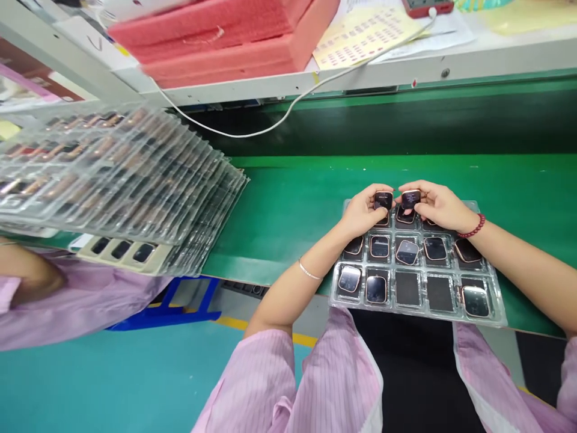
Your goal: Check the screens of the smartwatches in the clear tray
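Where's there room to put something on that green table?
Green table lies bare between the tray stack and the watch tray, and in a strip beyond the left hand and right hand. It's crowded at the tray stack and on the watch tray, though two front slots look empty.

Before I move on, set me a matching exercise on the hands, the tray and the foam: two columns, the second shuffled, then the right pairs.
Column one
1. Left hand
2. Tray
3. Foam
4. Right hand

Column two
A. Red, on the shelf
B. Holding a watch, beads round its wrist
C. Holding a watch, bangle round its wrist
D. Transparent, beneath both hands

Right pairs: 1-C, 2-D, 3-A, 4-B
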The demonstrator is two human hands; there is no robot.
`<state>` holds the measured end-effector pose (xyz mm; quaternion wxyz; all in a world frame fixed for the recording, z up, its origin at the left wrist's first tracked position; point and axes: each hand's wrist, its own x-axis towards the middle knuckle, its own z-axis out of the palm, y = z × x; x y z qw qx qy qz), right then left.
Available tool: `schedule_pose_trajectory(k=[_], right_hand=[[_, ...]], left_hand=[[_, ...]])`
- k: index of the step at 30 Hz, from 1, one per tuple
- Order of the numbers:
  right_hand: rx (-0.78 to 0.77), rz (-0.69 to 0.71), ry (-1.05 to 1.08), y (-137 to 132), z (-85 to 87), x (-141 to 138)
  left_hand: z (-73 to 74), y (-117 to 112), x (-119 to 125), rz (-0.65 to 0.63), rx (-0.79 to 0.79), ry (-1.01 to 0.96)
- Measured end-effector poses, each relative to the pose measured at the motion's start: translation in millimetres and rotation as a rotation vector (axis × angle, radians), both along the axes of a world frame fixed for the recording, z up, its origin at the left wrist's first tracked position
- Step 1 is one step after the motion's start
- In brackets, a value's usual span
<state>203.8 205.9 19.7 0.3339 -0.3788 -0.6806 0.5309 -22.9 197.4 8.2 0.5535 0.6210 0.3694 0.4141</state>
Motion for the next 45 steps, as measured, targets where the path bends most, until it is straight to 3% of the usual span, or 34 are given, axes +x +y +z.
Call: schedule_pose_trajectory(k=[37,45], right_hand=[[-0.042,-0.016,-0.004,0.3,4.1,1.1],[-0.031,-0.052,0.020,1.7,0.0,1.9]], left_hand=[[-1.6,0.2,2.3,0.021,-0.057,0.004],[-7.5,4.5,-0.4,-0.010,0.005,-0.018]])
